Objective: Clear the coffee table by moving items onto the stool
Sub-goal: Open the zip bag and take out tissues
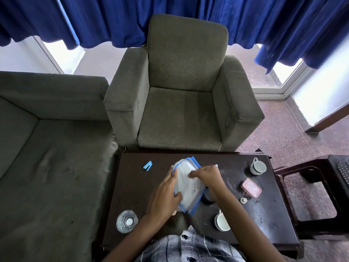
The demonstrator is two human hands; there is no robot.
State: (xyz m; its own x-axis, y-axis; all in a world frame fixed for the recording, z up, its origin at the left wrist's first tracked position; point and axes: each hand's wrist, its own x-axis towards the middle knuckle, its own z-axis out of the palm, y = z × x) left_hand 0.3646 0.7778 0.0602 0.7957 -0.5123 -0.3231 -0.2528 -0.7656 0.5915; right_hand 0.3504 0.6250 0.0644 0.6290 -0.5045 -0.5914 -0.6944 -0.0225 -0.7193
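Observation:
A clear plastic pouch with a blue edge [187,183] lies tilted in the middle of the dark coffee table [132,188]. My left hand [164,195] grips its left edge and my right hand [206,175] pinches its upper right side. Also on the table are a small blue stapler [147,165], a clear glass [127,221], a grey cup [258,166] at the far right, a white cup [222,222] near me, a pink box [251,187] and a small white cap [243,200]. The dark stool [309,167] stands right of the table.
A grey armchair [181,103] faces the table's far edge and a grey sofa [47,148] runs along the left. Blue curtains [170,17] hang behind. A dark round object [206,196] sits partly hidden under my right wrist.

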